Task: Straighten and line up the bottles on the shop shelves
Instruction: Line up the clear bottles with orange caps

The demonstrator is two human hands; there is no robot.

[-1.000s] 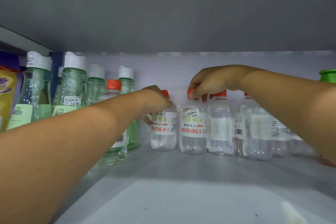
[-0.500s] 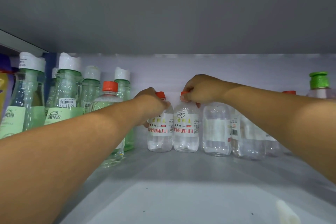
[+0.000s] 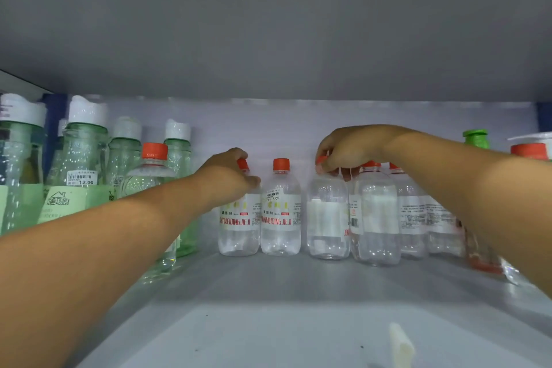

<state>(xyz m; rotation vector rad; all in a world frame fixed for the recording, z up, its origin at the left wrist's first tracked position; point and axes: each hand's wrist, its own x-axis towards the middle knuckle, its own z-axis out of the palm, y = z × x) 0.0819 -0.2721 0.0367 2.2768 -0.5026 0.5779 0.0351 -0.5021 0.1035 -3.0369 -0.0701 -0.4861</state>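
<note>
Standing at the shelf's (image 3: 268,293) back wall, the clear bottles (image 3: 280,212) leave bare room in front. My left hand (image 3: 230,172) grips one bottle's neck; my right hand (image 3: 348,148) pinches another's red cap (image 3: 321,161).

Count by kind, head view:

- Clear bottles with red caps, back row from 12 o'clock toward 3 o'clock: five plainly countable, first at (image 3: 239,218); further ones behind the right forearm cannot be counted.
- Clear bottle with red cap, standing forward at 9 o'clock: one (image 3: 153,185).
- Green-tinted bottles with white caps, 9 to 10 o'clock: at least four, first at (image 3: 85,158).
- Green cap at 3 o'clock: one (image 3: 475,138).
- Hands: two, left (image 3: 230,173), right (image 3: 349,148).
</note>
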